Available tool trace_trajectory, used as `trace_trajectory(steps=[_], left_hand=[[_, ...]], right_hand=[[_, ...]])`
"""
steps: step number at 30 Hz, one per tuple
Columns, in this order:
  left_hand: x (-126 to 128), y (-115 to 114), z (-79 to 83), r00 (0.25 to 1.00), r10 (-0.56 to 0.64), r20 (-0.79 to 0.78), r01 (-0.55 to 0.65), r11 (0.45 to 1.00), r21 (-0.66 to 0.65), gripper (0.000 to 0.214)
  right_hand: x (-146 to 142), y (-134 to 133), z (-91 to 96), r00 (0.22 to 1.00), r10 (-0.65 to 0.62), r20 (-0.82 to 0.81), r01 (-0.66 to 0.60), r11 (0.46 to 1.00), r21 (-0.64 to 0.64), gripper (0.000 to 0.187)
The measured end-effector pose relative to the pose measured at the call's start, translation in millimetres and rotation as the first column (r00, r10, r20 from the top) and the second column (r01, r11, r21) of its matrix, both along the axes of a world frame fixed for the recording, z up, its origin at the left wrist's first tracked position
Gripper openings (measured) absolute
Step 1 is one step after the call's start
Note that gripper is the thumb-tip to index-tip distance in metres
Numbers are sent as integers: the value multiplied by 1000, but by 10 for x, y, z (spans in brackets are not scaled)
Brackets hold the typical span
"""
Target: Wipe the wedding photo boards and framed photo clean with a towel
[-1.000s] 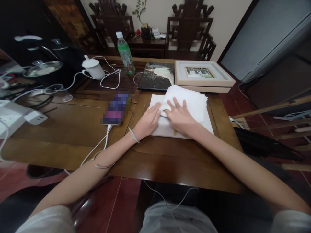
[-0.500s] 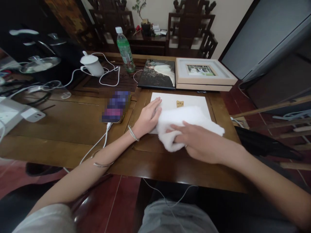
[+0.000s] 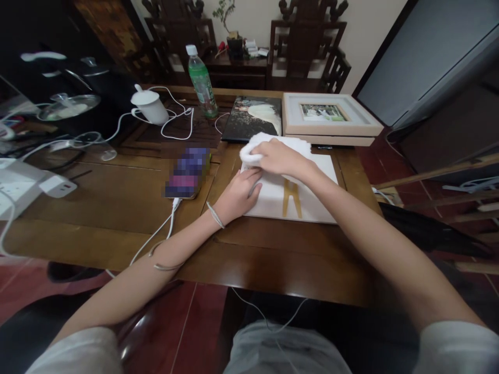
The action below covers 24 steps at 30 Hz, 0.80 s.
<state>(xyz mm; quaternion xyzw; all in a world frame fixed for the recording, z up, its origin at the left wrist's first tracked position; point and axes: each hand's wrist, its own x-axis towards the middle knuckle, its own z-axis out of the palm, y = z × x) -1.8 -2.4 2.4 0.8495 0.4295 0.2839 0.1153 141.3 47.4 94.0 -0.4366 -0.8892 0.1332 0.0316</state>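
Observation:
A white board (image 3: 268, 200) with a tan figure (image 3: 291, 200) on it lies flat on the wooden table. My left hand (image 3: 242, 191) rests with fingers stretched out on the board's left edge. Bunched under my right hand (image 3: 278, 156) is a fluffy white cloth (image 3: 290, 141), gripped at its left end and spread over the board's far side. The cloth and my right forearm hide the upper part of the figure.
Behind the board lie a dark picture panel (image 3: 251, 117) and a white photo frame (image 3: 331, 117). To the left are a charging phone (image 3: 189, 173), a green bottle (image 3: 202, 85), a lidded white cup (image 3: 150, 105), a clear plastic cup (image 3: 95, 145) and a power strip (image 3: 19, 189).
My right hand has moved the cloth from the near right part of the board to its far left side. The lower part of the tan figure is now uncovered. My left hand has stayed in place.

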Motion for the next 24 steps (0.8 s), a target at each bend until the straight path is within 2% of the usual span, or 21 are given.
trace_trajectory(steps=[3,6,8,11,15,19,24], left_hand=[[-14,3,-8,1000,-9,-2,9,1000,5,37],[-23,-2,-30,1000,-1,-19,1,1000,8,37],[-25,-5,-48,999,13,-33,-12,1000,8,38],[-25,-6,-71,999,21,-43,-21,1000,7,39],[-19,-7,-75,998,26,-50,-26,1000,6,39],[-11,-15,-59,998,32,-56,-32,999,-3,40],[-11,-21,-45,997,34,-68,-35,999,-14,40]], right_hand=[[-163,90,-10,1000,-4,-21,5,1000,22,21],[-111,125,1,999,-34,-31,36,998,42,19],[61,131,41,997,-74,-30,74,997,23,20],[473,130,97,982,-189,-21,189,982,-11,27],[1093,51,66,958,-287,6,287,957,44,37],[1477,-305,-27,966,-258,8,256,963,88,36],[1529,-1041,-42,990,-141,15,140,990,7,37]])
